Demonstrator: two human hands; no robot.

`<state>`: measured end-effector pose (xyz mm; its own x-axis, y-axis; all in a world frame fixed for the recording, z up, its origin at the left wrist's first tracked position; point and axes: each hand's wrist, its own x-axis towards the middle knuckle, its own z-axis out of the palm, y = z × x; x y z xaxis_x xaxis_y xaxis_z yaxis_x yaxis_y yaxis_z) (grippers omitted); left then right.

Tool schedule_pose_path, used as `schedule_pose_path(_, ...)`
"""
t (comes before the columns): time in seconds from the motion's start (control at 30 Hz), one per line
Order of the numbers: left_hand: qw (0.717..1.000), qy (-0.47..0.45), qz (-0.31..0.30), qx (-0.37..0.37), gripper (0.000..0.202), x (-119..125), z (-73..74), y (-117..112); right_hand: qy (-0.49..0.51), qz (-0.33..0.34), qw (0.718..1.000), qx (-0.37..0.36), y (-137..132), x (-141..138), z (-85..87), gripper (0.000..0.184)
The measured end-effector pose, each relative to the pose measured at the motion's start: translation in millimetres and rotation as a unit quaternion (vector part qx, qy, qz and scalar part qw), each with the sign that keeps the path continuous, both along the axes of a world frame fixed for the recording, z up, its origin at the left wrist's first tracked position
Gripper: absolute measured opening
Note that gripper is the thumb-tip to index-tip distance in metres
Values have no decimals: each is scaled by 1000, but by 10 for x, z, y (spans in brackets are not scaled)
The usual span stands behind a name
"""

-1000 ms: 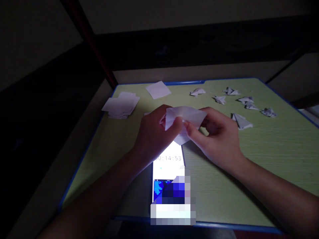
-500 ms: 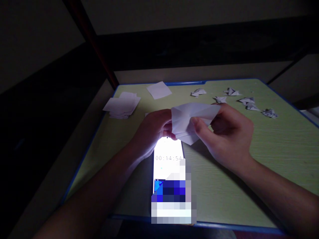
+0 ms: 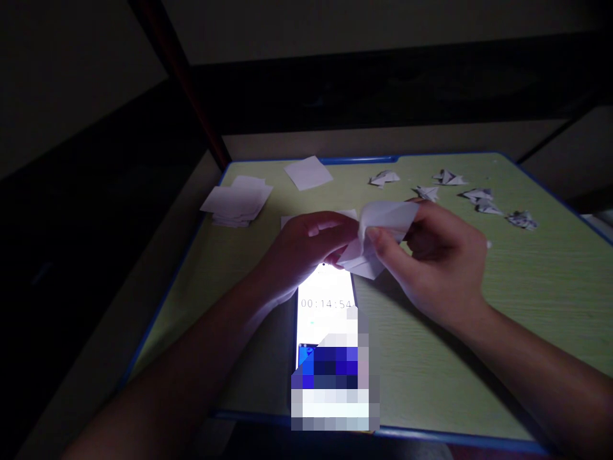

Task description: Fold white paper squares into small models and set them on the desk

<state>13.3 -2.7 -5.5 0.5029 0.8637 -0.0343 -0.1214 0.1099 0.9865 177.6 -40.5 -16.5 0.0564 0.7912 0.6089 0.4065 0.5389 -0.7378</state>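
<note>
Both hands held a half-folded paper [image 3: 385, 220] just above the desk [image 3: 527, 306], over the top end of a lit phone [image 3: 328, 306]: the left hand [image 3: 306, 246] had its grip pinching the left edge and the right hand [image 3: 431, 255] had its grip closed on the crumpled right side, probably so each steadied the sheet against the other. A stack of blank sheets [image 3: 237, 201], a single sheet [image 3: 308, 172] and small folded figures [image 3: 445, 177] lay along the far edge, well apart from the hands; nothing but the phone lay beneath them

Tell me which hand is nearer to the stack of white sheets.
Left. The left hand lies right of the stack, toward the person; the right hand is farther right, past the folded paper both hands hold.
</note>
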Motion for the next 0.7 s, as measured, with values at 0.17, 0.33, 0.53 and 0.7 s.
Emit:
schedule_pose_path(0.17,1000,8,16,-3,19,17,9,-18,6,20,1000,-12,-8,-15,1,11)
schedule_pose_path(0.33,1000,-1,25,6,13,16,-5,-15,4,25,1000,-14,-26,-25,30,8)
schedule_pose_path(0.53,999,-21,25,-14,14,36,13,-27,-5,-21,999,-24,-22,-35,37,9)
schedule_pose_path(0.7,1000,-23,18,-4,15,21,10,-9,86,-1,994,-63,-8,-81,71,13)
